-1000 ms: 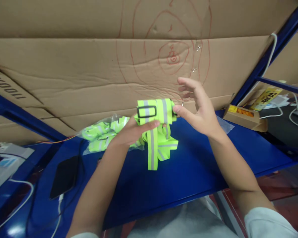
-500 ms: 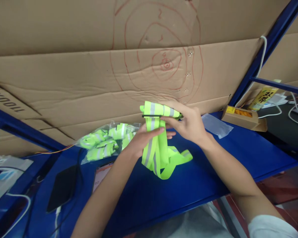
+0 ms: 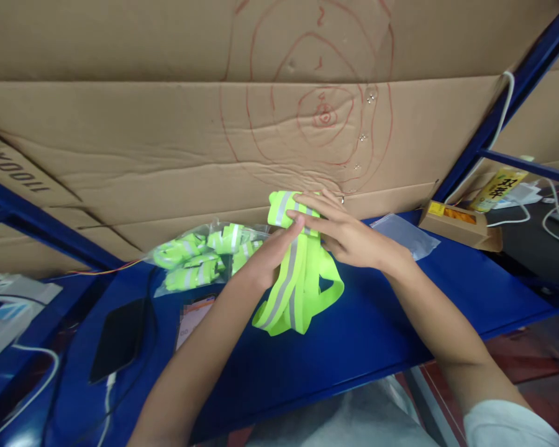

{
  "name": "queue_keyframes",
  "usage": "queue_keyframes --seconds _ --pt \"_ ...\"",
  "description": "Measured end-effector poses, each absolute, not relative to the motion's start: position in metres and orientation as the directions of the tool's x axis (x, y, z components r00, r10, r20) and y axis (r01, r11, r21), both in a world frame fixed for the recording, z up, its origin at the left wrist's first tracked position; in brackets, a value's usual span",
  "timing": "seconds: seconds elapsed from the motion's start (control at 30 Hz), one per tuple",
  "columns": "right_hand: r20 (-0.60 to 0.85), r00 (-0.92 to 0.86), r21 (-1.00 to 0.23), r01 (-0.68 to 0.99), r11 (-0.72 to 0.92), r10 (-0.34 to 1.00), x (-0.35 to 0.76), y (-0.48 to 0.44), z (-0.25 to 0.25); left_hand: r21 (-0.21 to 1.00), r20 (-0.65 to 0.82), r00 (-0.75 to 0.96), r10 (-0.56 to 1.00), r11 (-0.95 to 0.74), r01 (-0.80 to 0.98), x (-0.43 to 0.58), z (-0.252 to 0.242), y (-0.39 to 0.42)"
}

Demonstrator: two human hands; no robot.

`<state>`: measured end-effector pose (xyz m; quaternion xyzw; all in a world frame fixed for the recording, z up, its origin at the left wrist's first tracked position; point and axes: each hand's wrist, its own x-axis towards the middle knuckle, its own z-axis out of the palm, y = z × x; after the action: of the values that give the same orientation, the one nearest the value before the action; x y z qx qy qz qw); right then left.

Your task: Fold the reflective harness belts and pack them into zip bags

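Observation:
A neon yellow-green reflective strap (image 3: 286, 282) with a grey stripe is between my hands, its upper part folded into a flat bundle. Loops of it hang down over the blue table. My left hand (image 3: 272, 251) grips the strap from the left, thumb across the front and its other fingers hidden behind. My right hand (image 3: 356, 239) is closed on the bundle's right side, fingers laid across its front. To the left, a clear plastic bag (image 3: 161, 287) holds several similar bundled straps.
The blue table (image 3: 372, 335) meets an upright cardboard panel (image 3: 168, 130) with red rings. At left lie a dark phone (image 3: 117, 341) on a white cable and a lit phone (image 3: 190, 323). At right are a clear pouch (image 3: 410, 234), an opened carton (image 3: 451, 230) and a yellow bottle (image 3: 496, 189).
My right fingers have come down over the front of the bundle, covering the dark buckle-like bar seen before. The hanging loops have swung left and drawn together. The view has shifted slightly.

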<state>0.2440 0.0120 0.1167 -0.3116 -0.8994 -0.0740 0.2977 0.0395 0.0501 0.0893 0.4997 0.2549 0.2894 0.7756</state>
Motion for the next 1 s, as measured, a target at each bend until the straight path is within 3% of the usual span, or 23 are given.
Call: queue_keyframes --seconds 0.07,0.17,0.23,0.33,0.47,0.57,0.67,0.8,1.0 --pt "0.582 -0.605 -0.203 0.539 0.817 0.544 0.244 0.01 0.12 0.927 -0.095 0.633 0.769 0.3 -0.225 0.043 0.088 0.051" --pt "0.709 -0.41 -0.362 0.486 0.795 0.574 0.247 0.012 0.124 0.935 -0.065 0.611 0.789 0.262 -0.239 0.043 0.091 0.051" --pt "0.74 -0.309 -0.405 0.504 0.763 0.597 0.251 0.016 0.124 0.952 -0.073 0.612 0.787 0.237 -0.192 0.04 0.093 0.049" --pt "0.643 -0.366 -0.454 0.526 0.719 0.673 0.252 0.019 0.122 0.975 -0.099 0.64 0.762 0.202 -0.09 0.038 0.094 0.043" --pt "0.592 -0.354 -0.521 0.518 0.679 0.724 0.247 0.015 0.12 0.957 -0.043 0.677 0.735 0.225 -0.184 0.044 0.089 0.041" --pt "0.693 -0.289 -0.449 0.545 0.708 0.661 0.241 0.009 0.121 0.93 -0.007 0.703 0.711 0.262 -0.257 0.047 0.087 0.045" --pt "0.794 -0.28 -0.276 0.625 0.73 0.539 0.239 0.004 0.122 0.928 0.001 0.754 0.656 0.28 -0.245 0.044 0.088 0.048" --pt "0.856 -0.288 -0.064 0.765 0.64 0.43 0.245 0.006 0.115 0.929 -0.023 0.792 0.61 0.305 -0.208 0.039 0.091 0.046" --pt "0.854 -0.439 0.201 0.774 0.601 0.28 0.252 0.017 0.103 0.881 0.166 0.78 0.603 0.265 -0.392 0.038 0.091 0.046"
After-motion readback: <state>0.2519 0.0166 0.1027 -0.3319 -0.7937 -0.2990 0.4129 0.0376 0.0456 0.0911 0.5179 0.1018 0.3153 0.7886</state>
